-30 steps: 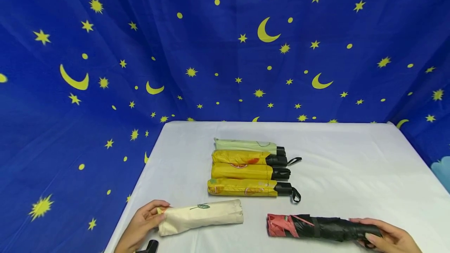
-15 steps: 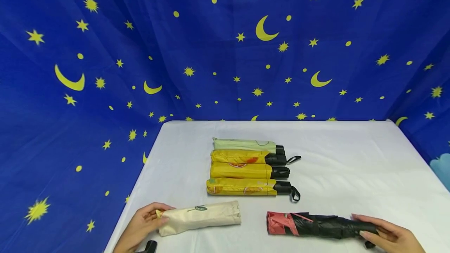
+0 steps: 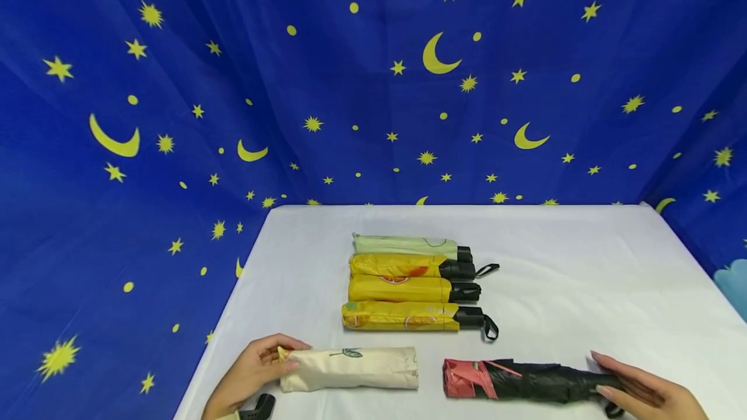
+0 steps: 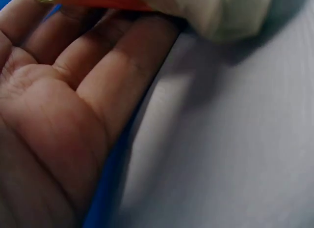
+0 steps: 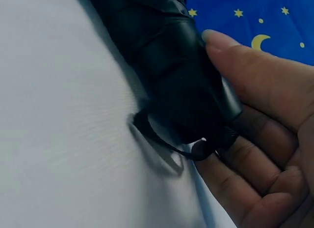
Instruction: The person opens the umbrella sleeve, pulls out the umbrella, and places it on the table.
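Note:
At the table's front left, my left hand (image 3: 257, 368) holds the left end of a cream folded umbrella (image 3: 362, 368) with a leaf print, thumb in front and fingers behind. In the left wrist view, the fingers (image 4: 127, 66) reach under its cloth. To the right lies a black and red folded umbrella (image 3: 525, 381), its red end facing the cream one. My right hand (image 3: 653, 391) is around its black handle with loose, fairly straight fingers. The right wrist view shows the thumb beside the handle (image 5: 191, 85), the other fingers at its end, and a wrist strap (image 5: 162, 139) hanging there.
Behind them lie several folded umbrellas side by side: a pale green one (image 3: 405, 246) farthest back, then yellow ones, the nearest a yellow umbrella (image 3: 403, 316) with orange prints. Their black handles point right. A blue curtain (image 3: 373, 83) surrounds the white table (image 3: 583, 277).
The left hand has shifted right, bringing the cream umbrella closer to the black and red one and straighter. The right hand's fingers have loosened and spread from the handle.

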